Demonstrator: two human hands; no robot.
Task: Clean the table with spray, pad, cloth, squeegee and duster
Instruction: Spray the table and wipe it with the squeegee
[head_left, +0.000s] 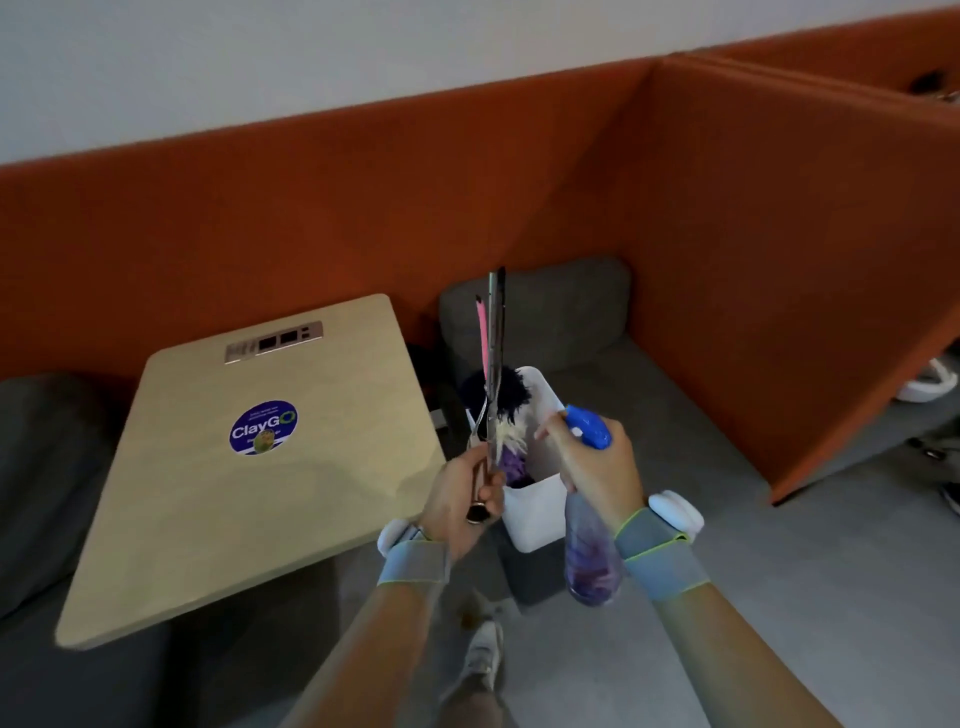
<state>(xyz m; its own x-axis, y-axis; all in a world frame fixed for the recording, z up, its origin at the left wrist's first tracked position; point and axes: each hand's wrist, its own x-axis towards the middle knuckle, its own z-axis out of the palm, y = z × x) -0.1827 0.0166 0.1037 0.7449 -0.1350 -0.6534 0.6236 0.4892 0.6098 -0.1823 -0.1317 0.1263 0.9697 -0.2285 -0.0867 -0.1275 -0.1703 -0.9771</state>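
A light wooden table (208, 493) with a round blue sticker (263, 427) fills the left of the view. Just right of it, a white bucket (535, 512) rests on the grey bench seat. My left hand (462, 501) grips the bucket's thin metal handle (480, 441) at its near-left rim. A feather duster (506, 410) and long tool handles, one pink (484, 338), stick up out of the bucket. My right hand (602, 467) holds a clear spray bottle (589, 551) with a blue trigger head, upright beside the bucket's right side.
Orange padded partitions (727, 260) wall in the booth at the back and right. A grey cushion (545, 317) stands behind the bucket, another grey seat (41, 467) lies left of the table. A power outlet strip (274, 342) is set into the tabletop's far edge. My shoe (483, 654) shows below.
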